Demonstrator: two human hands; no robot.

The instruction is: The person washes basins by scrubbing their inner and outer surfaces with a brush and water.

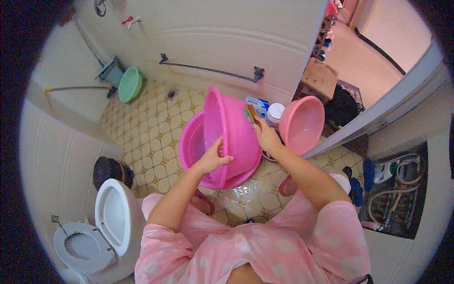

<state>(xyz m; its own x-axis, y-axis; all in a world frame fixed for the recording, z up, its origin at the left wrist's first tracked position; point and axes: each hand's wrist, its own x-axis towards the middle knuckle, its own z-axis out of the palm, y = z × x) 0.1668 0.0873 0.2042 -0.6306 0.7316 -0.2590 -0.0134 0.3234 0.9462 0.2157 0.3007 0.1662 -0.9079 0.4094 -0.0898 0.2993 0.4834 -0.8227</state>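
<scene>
A bright pink plastic basin (241, 142) is tipped on its side inside a second pink plastic basin (188, 142) on the tiled floor. My left hand (215, 156) grips the rim of the tipped basin, thumb on the outside and fingers towards the inside. My right hand (265, 135) holds a wooden scrub brush (252, 114) with green bristles, which face the outer wall of the tipped basin near its base. Whether the bristles touch the wall, I cannot tell.
Right of the basins stand a lidded white tub (276, 113), a blue-and-white packet (261, 103) and a salmon-pink basin (304, 124). A green basin (130, 85) leans at the far left. A toilet (122, 216) is at the lower left; a towel bar (209, 70) crosses the wall.
</scene>
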